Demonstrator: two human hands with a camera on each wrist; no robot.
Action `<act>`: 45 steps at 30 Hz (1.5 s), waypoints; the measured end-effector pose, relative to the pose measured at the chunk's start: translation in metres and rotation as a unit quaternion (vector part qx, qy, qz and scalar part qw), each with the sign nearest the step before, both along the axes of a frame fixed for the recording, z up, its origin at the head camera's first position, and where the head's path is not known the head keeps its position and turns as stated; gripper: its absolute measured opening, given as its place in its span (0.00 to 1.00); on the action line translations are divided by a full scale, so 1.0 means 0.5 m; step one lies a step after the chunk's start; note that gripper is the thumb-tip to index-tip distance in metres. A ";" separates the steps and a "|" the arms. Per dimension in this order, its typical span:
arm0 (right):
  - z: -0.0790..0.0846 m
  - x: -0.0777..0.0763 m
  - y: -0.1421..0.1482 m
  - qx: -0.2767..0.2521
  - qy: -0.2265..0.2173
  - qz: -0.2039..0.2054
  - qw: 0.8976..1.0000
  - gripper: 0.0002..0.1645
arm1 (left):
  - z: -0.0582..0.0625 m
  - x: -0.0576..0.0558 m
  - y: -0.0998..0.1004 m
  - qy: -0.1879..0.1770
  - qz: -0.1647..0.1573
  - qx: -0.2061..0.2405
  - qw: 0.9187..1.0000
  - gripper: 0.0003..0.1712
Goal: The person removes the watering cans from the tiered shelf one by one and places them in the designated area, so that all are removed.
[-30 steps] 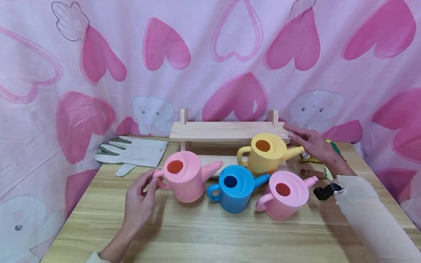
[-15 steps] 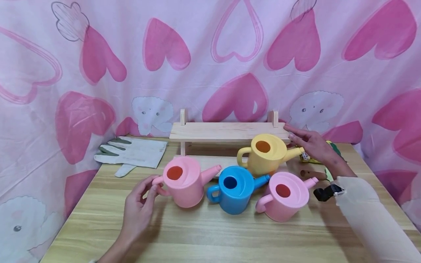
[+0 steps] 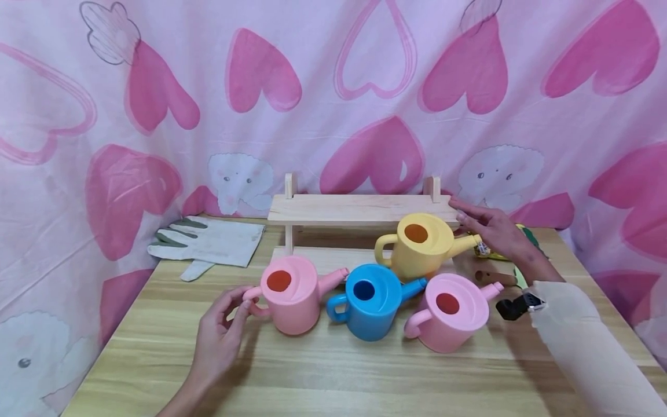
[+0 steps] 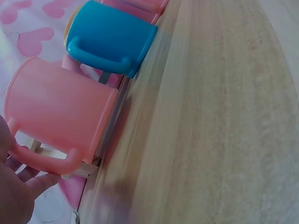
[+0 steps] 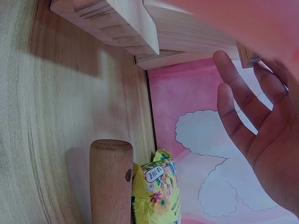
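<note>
My left hand [image 3: 220,333] pinches the handle of a pink watering can [image 3: 294,310], which stands upright at the left of the group, its spout pointing right. In the left wrist view, thumb and fingers close round the handle of that pink can [image 4: 60,107]. Beside it stands a blue watering can [image 3: 372,317], then a second pink watering can [image 3: 453,327]. Behind them is a yellow watering can [image 3: 423,255], in front of a two-tier wooden shelf [image 3: 354,209]. My right hand [image 3: 495,230] lies at the shelf's right end, fingers extended in the right wrist view.
A white and green glove [image 3: 219,240] lies on the table [image 3: 333,376] at the back left. Behind my right hand are a yellow printed bag [image 5: 156,191] and a tool with a wooden handle [image 5: 111,182]. A pink heart-patterned curtain [image 3: 323,75] hangs behind the table.
My left hand has brought the pink watering can down and slightly nearer to me, beside the blue one. The right hand and the other cans have stayed in place.
</note>
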State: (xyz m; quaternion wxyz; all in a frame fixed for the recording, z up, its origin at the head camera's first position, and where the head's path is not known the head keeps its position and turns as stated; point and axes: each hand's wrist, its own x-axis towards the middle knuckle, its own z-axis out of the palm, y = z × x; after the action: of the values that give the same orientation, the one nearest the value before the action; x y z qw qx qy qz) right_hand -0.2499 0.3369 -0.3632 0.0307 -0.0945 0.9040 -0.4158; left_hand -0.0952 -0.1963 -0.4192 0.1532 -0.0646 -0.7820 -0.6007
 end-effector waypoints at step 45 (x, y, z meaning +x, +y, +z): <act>-0.003 0.001 0.001 0.004 0.007 -0.002 1.000 0.35 | -0.024 -0.007 -0.015 0.015 -0.033 -0.068 0.997 0.13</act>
State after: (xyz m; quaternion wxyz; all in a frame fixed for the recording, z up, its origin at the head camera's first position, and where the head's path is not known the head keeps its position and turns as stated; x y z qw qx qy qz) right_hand -0.2495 0.3372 -0.3649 0.0235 -0.0955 0.9060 -0.4116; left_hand -0.0986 -0.2037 -0.4310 0.1401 -0.1101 -0.8159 -0.5500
